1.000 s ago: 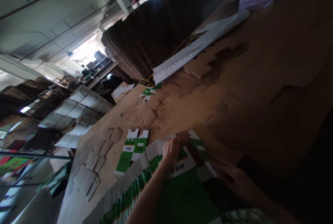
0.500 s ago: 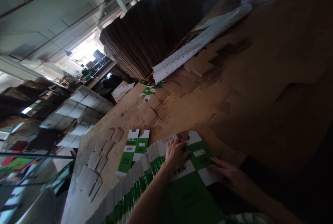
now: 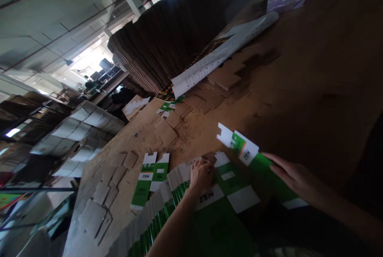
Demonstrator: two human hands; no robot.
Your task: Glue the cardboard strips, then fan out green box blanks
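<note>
My right hand (image 3: pixel 295 173) grips a flat green and white carton (image 3: pixel 254 159), lifted at a slant over the right side of the table. Its notched white end points up and left. My left hand (image 3: pixel 202 175) rests at the upper edge of a fanned row of flat cartons (image 3: pixel 158 219), fingers bent together; what lies under the fingertips is hidden. Just right of the left hand, the foremost carton (image 3: pixel 221 209) of the row shows its printed green face and a white flap. Another green and white carton (image 3: pixel 146 187) lies flat left of the row.
The brown table (image 3: pixel 206 127) bears cardboard scraps (image 3: pixel 104 189) at the left and more cardboard pieces (image 3: pixel 224 77) farther back. A long white sheet (image 3: pixel 221 57) lies before a tall cardboard stack (image 3: pixel 167 30). White boxes (image 3: pixel 83 129) are piled beyond the left edge.
My right hand has moved right and up, taking a flat carton away from the row. My left hand stays on the row, its fingers more bent. The view has shifted slightly.
</note>
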